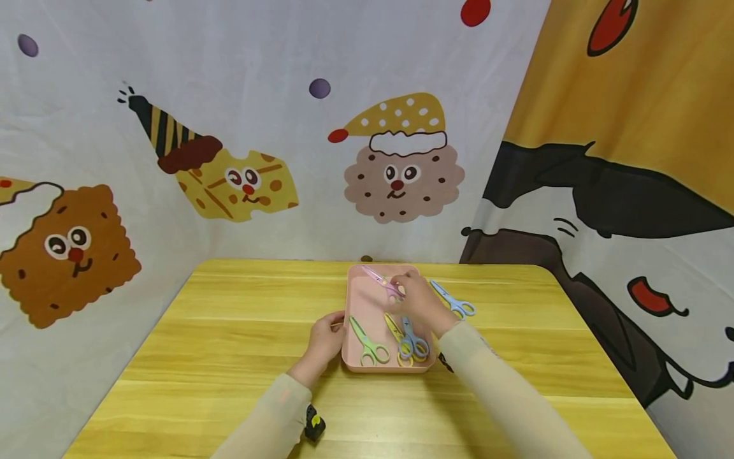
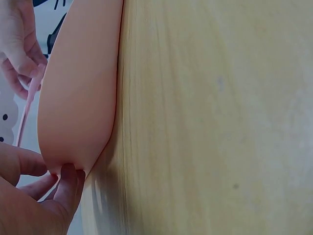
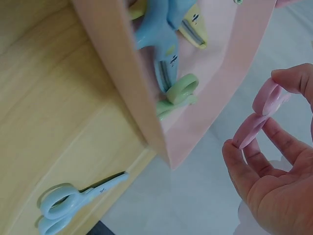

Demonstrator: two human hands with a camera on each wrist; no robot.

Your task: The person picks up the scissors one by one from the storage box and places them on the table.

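Our left hand [image 1: 323, 341] pinched the shallow pink rectangular tray [image 1: 367, 306], probably so it wouldn't slide; our right hand [image 1: 423, 303] had the pink plastic scissors [image 1: 383, 280] by the loops, around its far end.

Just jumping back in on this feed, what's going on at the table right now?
A person's right hand holds pink scissors by the handle loops, raised off the floor of the pink tray. The left hand grips the tray's left side. Green scissors, yellow scissors and blue scissors lie in the tray; light-blue scissors lie on the table to its right.
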